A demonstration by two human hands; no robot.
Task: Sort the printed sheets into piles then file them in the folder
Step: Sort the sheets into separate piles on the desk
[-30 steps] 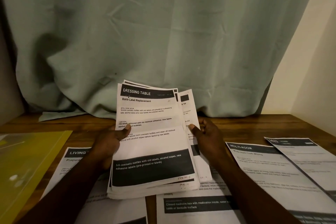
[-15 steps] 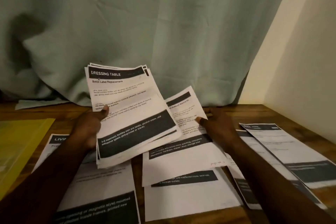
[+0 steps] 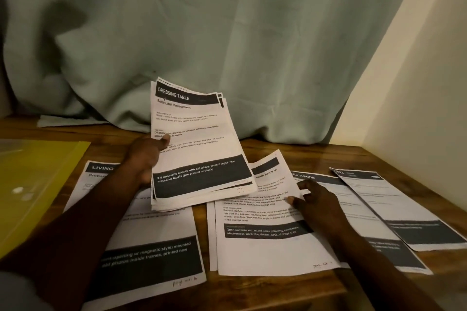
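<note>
Since half a second ago, your right hand [image 3: 318,204] has lowered the single sheet [image 3: 262,222] flat onto the centre pile [image 3: 211,235]. It pinches the sheet's right edge, thumb on top. Your left hand [image 3: 146,159] grips the DRESSING TABLE stack [image 3: 199,149], tilted above the wooden table [image 3: 290,149], thumb across the top page. The yellow folder [image 3: 32,184] lies far left, and a green curtain [image 3: 202,33] hangs behind. Your forearm covers part of the LIVING pile [image 3: 151,247]; the small print is unreadable.

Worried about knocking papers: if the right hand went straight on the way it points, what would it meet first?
Probably the stack gripped by the left hand; the right hand, pinching a loose sheet, points left toward its lower corner. Depth is unclear; it might pass underneath.
</note>
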